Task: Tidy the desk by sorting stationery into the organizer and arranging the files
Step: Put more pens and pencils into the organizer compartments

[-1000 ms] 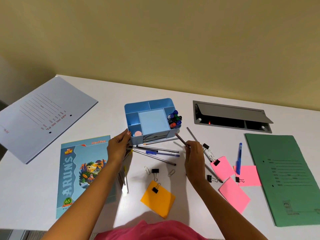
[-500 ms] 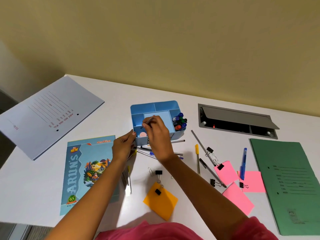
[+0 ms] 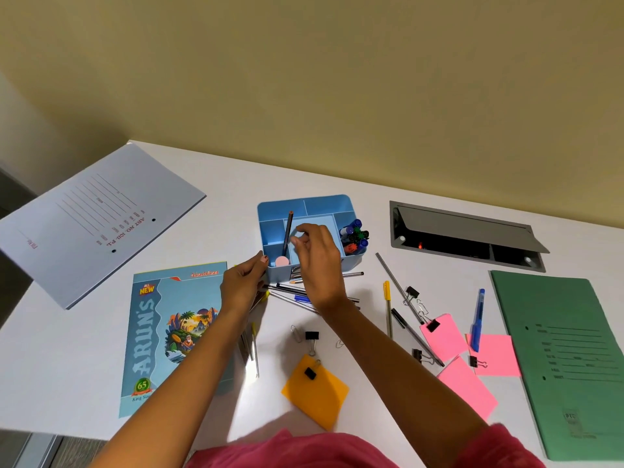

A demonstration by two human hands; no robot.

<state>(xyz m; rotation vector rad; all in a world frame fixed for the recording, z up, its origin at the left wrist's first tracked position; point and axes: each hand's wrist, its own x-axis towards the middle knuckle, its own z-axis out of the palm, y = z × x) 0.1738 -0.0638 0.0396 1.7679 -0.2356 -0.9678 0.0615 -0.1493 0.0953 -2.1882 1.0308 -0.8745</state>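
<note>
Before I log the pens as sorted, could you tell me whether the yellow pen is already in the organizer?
No, the yellow pen lies on the desk to the right of the blue organizer.

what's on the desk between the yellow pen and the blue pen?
Head view: a grey pencil, a black pen, binder clips, paper clips and a pink sticky note.

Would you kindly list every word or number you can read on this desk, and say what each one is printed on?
"ALL NEW": notebook cover, top left.
"ARUN'S": same cover, running up its left side.
"65": green badge low on that cover; "King Siz..." beneath it is cut off by the arm.
"ART NO. 101-PL": grey file, seen upside down.
Orange script along the cover's top edge: too blurred.
Green file: form lines and stamp too small to read.
</note>
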